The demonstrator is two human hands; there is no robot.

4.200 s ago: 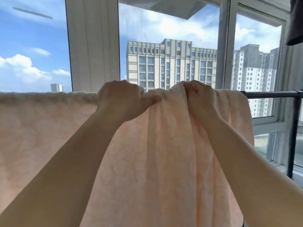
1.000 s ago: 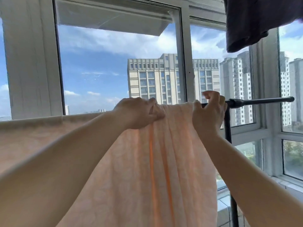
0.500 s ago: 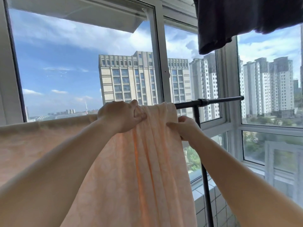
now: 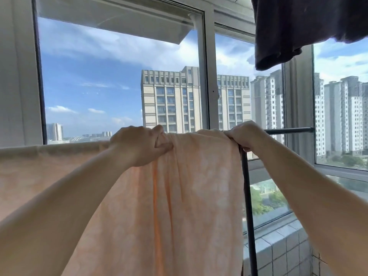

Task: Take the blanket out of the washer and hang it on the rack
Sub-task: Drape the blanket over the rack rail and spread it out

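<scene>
1. The blanket (image 4: 195, 196), a pale peach cloth with a faint lighter pattern, hangs over the top bar of the rack (image 4: 288, 130) and falls in long folds down past the bottom of the view
2. Its upper edge runs along the bar from the far left of the view to just short of the rack's dark upright post
3. The left hand (image 4: 139, 145) grasps a bunched fold of the blanket at the bar, fingers and thumb curled round the cloth
4. The right hand (image 4: 245, 136) grips the blanket's right end at the top, fingers curled over the cloth where the bar meets the post
5. To the right of that hand the bar is bare and reaches toward the window frame (image 4: 205, 80)
6. A dark garment (image 4: 298, 26) hangs above at the upper right, well apart from the blanket
7. Tall buildings (image 4: 171, 100) and blue sky with clouds show through the glass; a tiled ledge (image 4: 278, 248) lies below the window at the lower right
</scene>
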